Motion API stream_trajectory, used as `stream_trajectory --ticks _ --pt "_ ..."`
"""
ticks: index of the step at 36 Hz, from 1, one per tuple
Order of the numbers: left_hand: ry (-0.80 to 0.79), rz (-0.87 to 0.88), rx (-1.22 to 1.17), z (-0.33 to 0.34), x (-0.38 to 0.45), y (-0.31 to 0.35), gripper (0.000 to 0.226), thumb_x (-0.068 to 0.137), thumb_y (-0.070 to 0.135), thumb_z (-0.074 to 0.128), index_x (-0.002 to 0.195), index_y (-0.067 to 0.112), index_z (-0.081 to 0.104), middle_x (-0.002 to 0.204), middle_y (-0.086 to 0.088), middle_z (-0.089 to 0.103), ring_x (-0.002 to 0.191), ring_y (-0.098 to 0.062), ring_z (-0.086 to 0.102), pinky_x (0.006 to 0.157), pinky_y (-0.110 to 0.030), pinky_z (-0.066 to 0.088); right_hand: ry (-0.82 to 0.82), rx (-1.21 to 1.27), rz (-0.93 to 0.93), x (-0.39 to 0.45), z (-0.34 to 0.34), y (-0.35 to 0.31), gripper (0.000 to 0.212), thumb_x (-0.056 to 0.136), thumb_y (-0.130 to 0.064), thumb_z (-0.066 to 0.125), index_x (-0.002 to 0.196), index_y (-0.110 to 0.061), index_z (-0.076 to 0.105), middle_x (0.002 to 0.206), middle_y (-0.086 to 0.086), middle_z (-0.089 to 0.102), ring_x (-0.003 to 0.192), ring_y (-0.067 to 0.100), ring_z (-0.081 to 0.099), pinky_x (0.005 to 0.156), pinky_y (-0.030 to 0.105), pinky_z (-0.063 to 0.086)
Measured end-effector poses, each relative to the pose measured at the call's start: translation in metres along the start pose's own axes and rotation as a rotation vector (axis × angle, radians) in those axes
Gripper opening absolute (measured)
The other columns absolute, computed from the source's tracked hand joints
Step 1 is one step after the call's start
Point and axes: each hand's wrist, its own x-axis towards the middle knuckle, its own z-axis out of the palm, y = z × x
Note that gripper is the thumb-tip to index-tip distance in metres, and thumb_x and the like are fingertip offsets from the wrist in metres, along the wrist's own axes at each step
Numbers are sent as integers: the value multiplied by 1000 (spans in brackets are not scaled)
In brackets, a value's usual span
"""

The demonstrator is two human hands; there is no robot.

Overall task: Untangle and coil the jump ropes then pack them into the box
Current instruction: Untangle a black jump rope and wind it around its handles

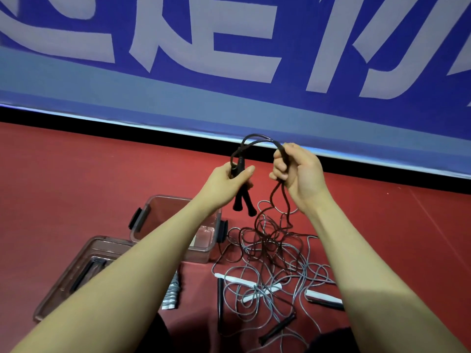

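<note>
My left hand (230,180) grips the two black handles (244,205) of a black jump rope, held together and pointing down. Its cord (257,140) arches over to my right hand (295,169), which holds the doubled strands in curled fingers. Below that hand the black cord hangs into a tangle (270,253) on the red floor, mixed with grey jump rope cord (303,273). White handles (239,280) and black handles (277,328) lie among the loops. The clear plastic box (201,250) stands open under my left forearm.
The box's clear lid (76,266) lies on the floor at the left, partly under my arm. A grey-and-white bundle (173,294) lies by it. A blue banner (229,72) with white lettering stands behind, a black strip along its base.
</note>
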Motion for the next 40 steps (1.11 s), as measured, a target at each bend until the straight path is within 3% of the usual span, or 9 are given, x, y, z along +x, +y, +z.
stream_trajectory --ticks 4,8,11,15,21,27,32,36,40 --pt "33 53 209 1 1 -1 25 96 29 51 76 15 49 64 -2 64 60 -10 67 61 -26 50 84 -287 57 1 -3 6 20 82 -6 44 70 -5 59 47 3 47 35 14 35 46 24 38" --pt "42 117 388 2 -4 4 28 97 26 48 72 18 37 60 0 51 44 -10 56 44 -20 40 71 -476 83 -2 -1 10 30 96 -20 41 82 -2 62 52 7 51 35 16 41 48 27 41" --pt "66 176 517 4 -7 8 28 96 25 48 71 25 33 59 -1 50 52 -24 55 49 -30 40 5 -638 -34 -3 -1 15 23 92 -30 58 100 -8 56 57 0 49 39 13 43 50 29 39" --pt "90 216 686 2 -6 13 21 96 29 48 87 14 36 64 4 43 65 -30 44 54 -35 33 -50 -820 -146 -6 0 19 52 79 -23 75 122 -23 46 64 -1 48 56 10 46 58 27 39" --pt "189 166 784 2 -7 15 22 91 33 53 83 18 39 72 1 51 71 -28 44 63 -34 38 35 -1114 -336 -7 0 20 41 91 -17 49 130 -31 48 67 -8 51 70 20 50 73 41 48" --pt "176 104 660 0 -6 14 29 85 25 56 66 23 34 67 0 55 67 -29 59 60 -35 47 69 -837 -304 -7 4 11 30 95 -7 44 109 -22 66 61 -10 50 50 3 40 52 17 33" --pt "86 79 505 1 -6 13 16 87 30 54 77 19 49 73 -9 63 68 -30 66 66 -45 55 -21 -500 -136 -9 9 6 32 90 5 44 83 -19 63 59 -1 47 44 9 32 44 23 26" --pt "64 110 400 2 -8 20 18 92 32 50 92 15 56 76 -16 65 66 -31 64 58 -34 54 -71 -405 -106 -12 10 2 29 85 10 43 79 -12 60 56 3 40 42 9 26 41 20 20" --pt "23 191 342 2 -12 23 11 95 23 49 88 22 58 80 -20 63 60 -19 50 55 -29 43 -140 -329 -97 -14 10 1 7 74 -8 49 75 -9 56 52 -2 33 41 7 22 42 17 18"
